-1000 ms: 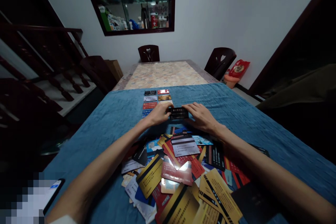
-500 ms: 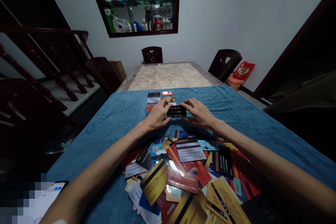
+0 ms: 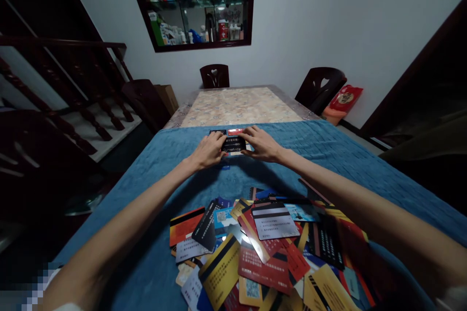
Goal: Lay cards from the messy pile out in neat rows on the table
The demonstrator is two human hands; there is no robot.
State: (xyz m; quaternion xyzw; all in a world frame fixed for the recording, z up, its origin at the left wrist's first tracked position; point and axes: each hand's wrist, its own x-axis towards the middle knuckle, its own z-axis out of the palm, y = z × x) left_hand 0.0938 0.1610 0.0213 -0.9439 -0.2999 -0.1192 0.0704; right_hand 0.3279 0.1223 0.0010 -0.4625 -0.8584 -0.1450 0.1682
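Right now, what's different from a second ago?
Your left hand and right hand have moved the black rectangular card with pale print forward and leftward, now partly hiding the laid-out coloured cards. Neither let go. The loose multicoloured card heap still lies on the blue fabric cloth.

Held card (image 3: 234, 144): black, pale lettering. Cloth (image 3: 146, 180): blue. Table covering (image 3: 237, 103): beige, mottled, greyish border. Silver-grey card (image 3: 276, 226): black stripe, dark lettering. Gold card (image 3: 222, 274): black stripe, dark lettering. Red card (image 3: 260, 263): pale lettering. Light-blue card (image 3: 221, 228): black-and-white square code. Orange-red card (image 3: 180, 231): black stripe. Chair (image 3: 207, 77): dark brown. Bag (image 3: 346, 99): red. Wall (image 3: 292, 19): pale grey
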